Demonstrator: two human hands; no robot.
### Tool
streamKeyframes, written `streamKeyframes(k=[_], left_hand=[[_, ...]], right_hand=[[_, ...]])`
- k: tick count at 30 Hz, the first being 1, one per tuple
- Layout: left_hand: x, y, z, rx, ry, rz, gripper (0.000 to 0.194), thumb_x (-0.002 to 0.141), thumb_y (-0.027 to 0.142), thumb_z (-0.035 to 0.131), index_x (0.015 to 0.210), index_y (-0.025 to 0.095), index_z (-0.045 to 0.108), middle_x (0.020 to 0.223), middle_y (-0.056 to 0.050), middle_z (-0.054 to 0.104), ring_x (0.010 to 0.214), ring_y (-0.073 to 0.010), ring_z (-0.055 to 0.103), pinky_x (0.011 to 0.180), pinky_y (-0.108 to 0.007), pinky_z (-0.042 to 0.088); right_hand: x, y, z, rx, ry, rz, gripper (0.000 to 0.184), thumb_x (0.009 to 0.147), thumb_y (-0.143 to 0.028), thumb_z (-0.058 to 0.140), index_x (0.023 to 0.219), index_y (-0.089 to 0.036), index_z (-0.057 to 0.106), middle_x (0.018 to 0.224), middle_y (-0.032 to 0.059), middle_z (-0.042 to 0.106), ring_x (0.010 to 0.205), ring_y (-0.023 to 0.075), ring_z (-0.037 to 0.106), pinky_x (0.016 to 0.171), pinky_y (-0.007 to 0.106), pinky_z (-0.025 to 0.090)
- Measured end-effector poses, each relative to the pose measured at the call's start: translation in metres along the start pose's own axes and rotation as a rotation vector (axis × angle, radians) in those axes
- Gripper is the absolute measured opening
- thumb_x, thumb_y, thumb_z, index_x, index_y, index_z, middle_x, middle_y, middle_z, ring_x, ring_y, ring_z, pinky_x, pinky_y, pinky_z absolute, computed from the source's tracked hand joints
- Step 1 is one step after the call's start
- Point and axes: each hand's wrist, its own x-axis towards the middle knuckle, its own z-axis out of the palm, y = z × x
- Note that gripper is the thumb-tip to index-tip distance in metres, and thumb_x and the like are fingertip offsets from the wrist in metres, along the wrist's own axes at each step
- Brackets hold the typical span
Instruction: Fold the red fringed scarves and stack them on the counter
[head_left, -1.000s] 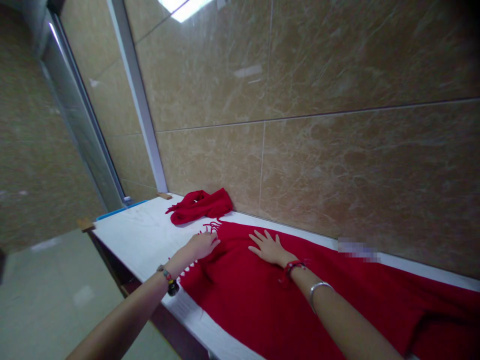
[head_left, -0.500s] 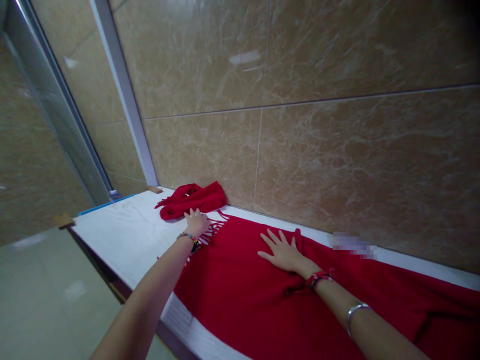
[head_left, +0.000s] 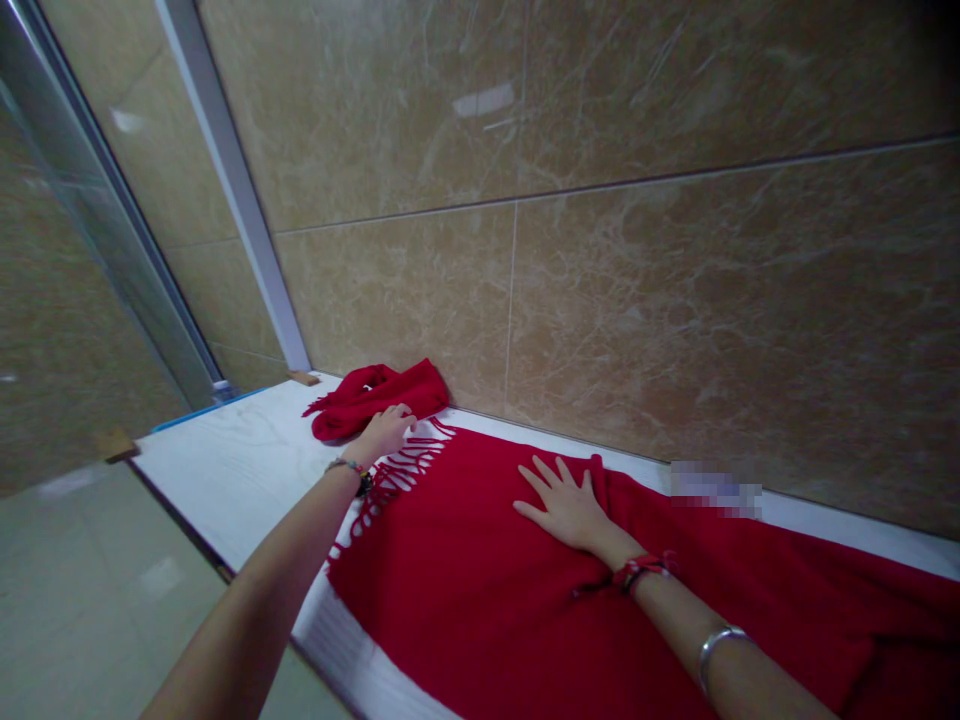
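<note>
A red fringed scarf (head_left: pixel 480 560) lies spread over the white-covered table, its tassels (head_left: pixel 405 465) pointing left. My right hand (head_left: pixel 566 505) rests flat on the scarf, fingers spread, beside a small raised fold near the wall side. Just beyond the tassels is my left hand (head_left: pixel 384 433), palm down with the fingers loosely bent and nothing visible in them. It covers part of the table between the fringe and a second, bunched red scarf (head_left: pixel 394 398). Whether its fingertips touch a tassel or the bunched scarf, I cannot tell.
A marble-patterned tiled wall (head_left: pixel 637 320) runs along the far side of the table (head_left: pixel 225 460). Small wooden blocks (head_left: pixel 303 378) sit at the table's corners, with a blue strip (head_left: pixel 202 407) along its far left edge. Something blurred out (head_left: pixel 716 490) lies by the wall.
My left hand has moved slightly away from the fringe, up and left, and more tassels show lying spread out. My right hand stays in place on the scarf.
</note>
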Motion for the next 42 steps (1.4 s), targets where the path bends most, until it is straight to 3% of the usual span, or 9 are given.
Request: streamKeyframes(k=[3, 8, 14, 18, 21, 26, 30, 36, 42], left_hand=[[-0.001, 0.003, -0.004, 0.017, 0.014, 0.014, 0.024, 0.071, 0.012, 0.047, 0.091, 0.014, 0.059, 0.102, -0.009, 0.054, 0.094, -0.0201, 0.049, 0.085, -0.034, 0.039], [0.003, 0.015, 0.006, 0.068, -0.179, 0.175, 0.019, 0.067, 0.017, 0.057, 0.084, 0.022, 0.063, 0.096, -0.002, 0.057, 0.092, -0.0169, 0.05, 0.085, -0.027, 0.038], [-0.007, -0.005, -0.006, 0.151, -0.026, -0.029, 0.019, 0.074, 0.011, 0.047, 0.083, 0.015, 0.063, 0.102, -0.012, 0.053, 0.101, -0.0253, 0.043, 0.087, -0.04, 0.034], [-0.006, 0.014, 0.002, 0.074, -0.129, 0.169, 0.029, 0.069, 0.014, 0.052, 0.095, 0.022, 0.061, 0.108, -0.004, 0.052, 0.1, -0.0181, 0.045, 0.088, -0.03, 0.036], [-0.001, 0.025, 0.009, 0.05, -0.182, 0.271, 0.026, 0.068, 0.01, 0.049, 0.087, 0.021, 0.063, 0.101, -0.004, 0.055, 0.099, -0.0181, 0.046, 0.089, -0.03, 0.035], [-0.005, -0.003, -0.004, 0.194, -0.042, 0.116, 0.02, 0.071, 0.005, 0.049, 0.072, 0.019, 0.063, 0.112, -0.004, 0.053, 0.113, -0.0217, 0.037, 0.097, -0.037, 0.027], [-0.014, -0.018, -0.017, 0.233, 0.107, -0.043, 0.027, 0.071, 0.0, 0.044, 0.086, 0.014, 0.062, 0.118, -0.011, 0.047, 0.116, -0.0269, 0.03, 0.096, -0.045, 0.027], [-0.012, 0.013, 0.003, 0.149, -0.123, 0.218, 0.034, 0.067, 0.015, 0.057, 0.099, 0.026, 0.061, 0.122, -0.002, 0.046, 0.113, -0.0199, 0.039, 0.095, -0.033, 0.033], [-0.025, -0.01, -0.007, 0.301, 0.056, -0.186, 0.013, 0.073, 0.012, 0.049, 0.076, 0.011, 0.062, 0.115, -0.018, 0.049, 0.114, -0.0344, 0.035, 0.091, -0.053, 0.028]], right_hand=[[0.0, -0.001, -0.001, 0.006, 0.001, 0.002, 0.072, 0.077, -0.069, 0.021, 0.136, -0.028, 0.025, 0.145, 0.0044, 0.016, 0.13, 0.0375, 0.007, 0.095, 0.066, 0.006], [-0.001, -0.003, -0.003, -0.006, -0.02, 0.015, 0.071, 0.078, -0.068, 0.023, 0.137, -0.029, 0.023, 0.145, 0.0044, 0.016, 0.13, 0.0364, 0.006, 0.096, 0.064, 0.005], [-0.001, -0.002, -0.003, 0.014, -0.011, 0.009, 0.07, 0.078, -0.067, 0.023, 0.136, -0.029, 0.025, 0.145, 0.0038, 0.017, 0.13, 0.0357, 0.007, 0.097, 0.064, 0.006], [0.0, 0.0, -0.002, 0.011, -0.006, 0.013, 0.07, 0.077, -0.067, 0.024, 0.136, -0.029, 0.025, 0.145, 0.0034, 0.017, 0.13, 0.0358, 0.007, 0.097, 0.064, 0.006], [0.001, 0.0, 0.0, 0.006, -0.005, 0.016, 0.07, 0.078, -0.067, 0.024, 0.136, -0.029, 0.025, 0.145, 0.003, 0.017, 0.13, 0.0357, 0.007, 0.097, 0.064, 0.006], [0.001, 0.0, -0.001, 0.02, 0.001, 0.01, 0.07, 0.077, -0.067, 0.025, 0.136, -0.028, 0.026, 0.145, 0.0036, 0.018, 0.13, 0.0352, 0.008, 0.098, 0.063, 0.006], [0.001, 0.0, -0.001, 0.026, 0.009, 0.006, 0.069, 0.078, -0.067, 0.024, 0.135, -0.029, 0.027, 0.145, 0.0033, 0.019, 0.13, 0.0353, 0.009, 0.097, 0.064, 0.006], [0.002, 0.002, 0.001, 0.02, 0.001, 0.013, 0.069, 0.077, -0.067, 0.024, 0.135, -0.029, 0.027, 0.145, 0.0029, 0.018, 0.13, 0.0349, 0.008, 0.098, 0.063, 0.006], [0.001, 0.001, 0.001, 0.023, 0.008, 0.011, 0.068, 0.078, -0.066, 0.025, 0.136, -0.029, 0.027, 0.144, 0.0032, 0.019, 0.13, 0.0343, 0.01, 0.098, 0.062, 0.007]])
